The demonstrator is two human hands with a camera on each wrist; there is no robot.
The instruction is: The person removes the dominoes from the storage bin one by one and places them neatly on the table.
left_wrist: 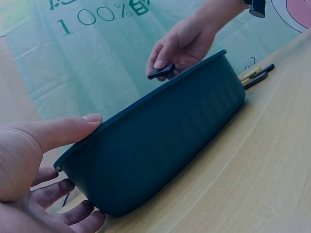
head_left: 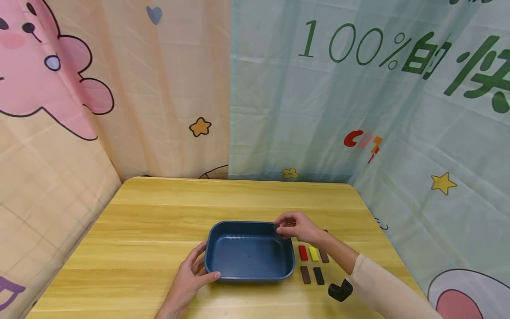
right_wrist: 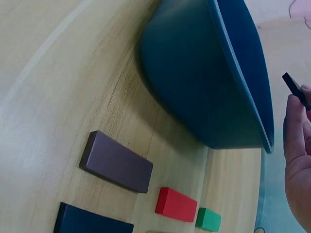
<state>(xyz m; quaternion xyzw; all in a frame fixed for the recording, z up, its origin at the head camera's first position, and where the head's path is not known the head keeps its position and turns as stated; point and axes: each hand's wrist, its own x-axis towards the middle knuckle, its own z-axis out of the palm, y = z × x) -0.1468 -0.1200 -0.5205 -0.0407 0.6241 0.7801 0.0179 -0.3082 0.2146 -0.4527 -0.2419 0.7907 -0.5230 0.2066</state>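
Note:
A dark blue plastic basin (head_left: 249, 257) stands on the wooden table. At its left end my left hand (head_left: 189, 277) grips it, the thumb over the rim and the fingers along the outer wall (left_wrist: 160, 145). Above the right end, my right hand (head_left: 300, 228) pinches a small flat black block (left_wrist: 161, 72) between thumb and fingers, higher than the rim. To the right of the basin lie a red block (head_left: 303, 253), a yellow block (head_left: 313, 254), a brown block (head_left: 305, 274) and a black block (head_left: 318, 275). The right wrist view also shows a green block (right_wrist: 208, 219).
Another brown block (head_left: 324, 255) lies partly under the right forearm in the head view. A black device (head_left: 340, 291) sits at the right wrist. Printed curtains (head_left: 271, 110) stand behind the table (head_left: 159, 230) and along its sides.

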